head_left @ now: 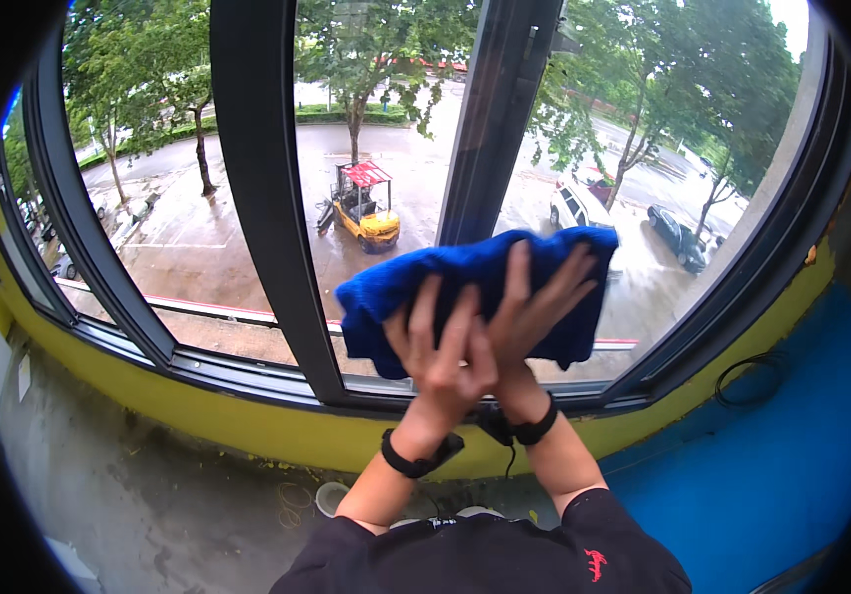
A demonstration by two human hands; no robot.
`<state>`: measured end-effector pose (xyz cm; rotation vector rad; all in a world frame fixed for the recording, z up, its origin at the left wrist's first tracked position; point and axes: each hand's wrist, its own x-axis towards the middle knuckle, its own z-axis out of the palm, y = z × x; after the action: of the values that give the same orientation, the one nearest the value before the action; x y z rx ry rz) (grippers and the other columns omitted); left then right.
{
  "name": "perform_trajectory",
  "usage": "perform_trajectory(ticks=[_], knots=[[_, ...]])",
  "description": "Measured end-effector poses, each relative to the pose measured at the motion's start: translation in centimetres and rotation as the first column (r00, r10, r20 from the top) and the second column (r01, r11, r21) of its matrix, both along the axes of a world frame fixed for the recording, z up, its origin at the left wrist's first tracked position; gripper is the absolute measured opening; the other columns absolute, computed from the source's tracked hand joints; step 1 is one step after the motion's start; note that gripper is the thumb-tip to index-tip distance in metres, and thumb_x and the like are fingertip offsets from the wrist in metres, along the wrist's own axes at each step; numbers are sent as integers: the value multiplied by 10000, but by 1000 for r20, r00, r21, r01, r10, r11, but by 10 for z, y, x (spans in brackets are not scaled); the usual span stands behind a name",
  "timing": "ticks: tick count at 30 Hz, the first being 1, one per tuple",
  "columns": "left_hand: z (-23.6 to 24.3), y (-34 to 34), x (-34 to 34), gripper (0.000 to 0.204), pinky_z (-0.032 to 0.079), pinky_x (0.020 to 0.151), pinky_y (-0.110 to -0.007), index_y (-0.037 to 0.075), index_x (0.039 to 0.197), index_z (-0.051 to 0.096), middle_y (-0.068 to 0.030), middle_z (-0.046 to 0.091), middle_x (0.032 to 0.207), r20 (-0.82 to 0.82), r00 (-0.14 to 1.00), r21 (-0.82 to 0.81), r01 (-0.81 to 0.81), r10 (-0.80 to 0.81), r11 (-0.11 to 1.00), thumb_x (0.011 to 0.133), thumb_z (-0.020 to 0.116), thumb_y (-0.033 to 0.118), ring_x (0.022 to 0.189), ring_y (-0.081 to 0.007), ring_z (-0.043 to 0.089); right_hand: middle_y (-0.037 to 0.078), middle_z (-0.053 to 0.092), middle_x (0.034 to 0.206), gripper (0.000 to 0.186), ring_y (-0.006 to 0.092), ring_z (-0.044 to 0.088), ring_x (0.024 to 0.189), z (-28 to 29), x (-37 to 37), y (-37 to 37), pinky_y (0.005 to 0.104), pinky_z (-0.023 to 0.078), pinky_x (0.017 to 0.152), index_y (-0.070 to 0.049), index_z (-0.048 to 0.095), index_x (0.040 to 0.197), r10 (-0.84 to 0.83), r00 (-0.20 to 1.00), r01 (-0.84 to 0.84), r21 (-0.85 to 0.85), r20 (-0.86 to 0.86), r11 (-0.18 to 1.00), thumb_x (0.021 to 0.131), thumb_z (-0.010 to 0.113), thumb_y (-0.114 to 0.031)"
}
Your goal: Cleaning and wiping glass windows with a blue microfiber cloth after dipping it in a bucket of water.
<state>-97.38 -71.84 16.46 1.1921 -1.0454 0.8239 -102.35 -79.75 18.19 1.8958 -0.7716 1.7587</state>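
Note:
A blue cloth (584, 327) is spread wide before the window's lower part, its edges hanging loose. Both hands hold it up, their fingers spread over its near side. My left hand (445, 346) is on the middle of the cloth, slightly blurred. Just right of it and a little higher, my right hand (529, 302) bears on the cloth with fingers fanned. The hands meet at the thumbs. Behind the cloth lie the window glass (386, 119) and a dark upright frame bar (490, 129). Whether the cloth touches the glass cannot be told.
A black window sill track (247, 384) curves below, above a yellow wall strip (188, 411). A black cable coil (750, 381) rests at the right by a blue surface (742, 475). Near my left forearm is a white container (329, 498). Outside stands a yellow forklift (371, 218).

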Motion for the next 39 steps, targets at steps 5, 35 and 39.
perform_trajectory(ticks=[5, 35, 39], knots=[[-105, 16, 58, 406, 294, 1107, -616, -44, 1090, 710, -290, 572, 1338, 36, 996, -15, -83, 84, 996, 909, 466, 225, 1307, -505, 451, 345, 354, 1497, 489, 559, 369, 1356, -88, 41, 32, 767, 200, 1091, -266, 517, 1470, 131, 980, -126, 41, -152, 991, 987, 546, -333], [-194, -6, 66, 505, 93, 1121, -728, 104, 1385, 467, -352, 265, 1549, 239, 910, 233, -394, 340, 889, 919, 588, 256, 1408, -585, 226, 276, 501, 1327, 512, 455, 510, 1145, -179, 1, 14, 661, 325, 1027, -327, 603, 1377, 43, 981, -37, 37, -190, 999, 901, 644, -510], [-110, -5, 66, 520, 252, 1055, -637, 225, 1336, 579, -243, 452, 1461, 214, 923, 123, -351, 320, 928, 838, 701, 311, 1231, -488, 472, 328, 405, 1485, 476, 518, 394, 1357, -106, -3, 15, 674, 226, 1140, -306, 625, 1381, 143, 979, -127, 111, -146, 986, 928, 648, -448]])
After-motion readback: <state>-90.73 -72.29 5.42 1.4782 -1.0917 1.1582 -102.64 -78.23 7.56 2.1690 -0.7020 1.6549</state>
